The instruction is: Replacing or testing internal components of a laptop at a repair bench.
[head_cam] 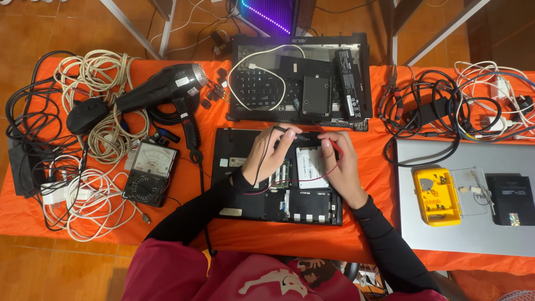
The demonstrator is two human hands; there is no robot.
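Cables (95,139) and multimeter (150,173) flank laptop (278,206).

You work at a worktop (356,239) draped in orange cloth, which spreads left, right and beyond your fingers. Past it, farther from you than your fingers, lies a floor (67,25) of glossy orange-brown tiles, crossed by pale metal furniture legs (131,25). A strip of purple light (266,17) glows up there too.
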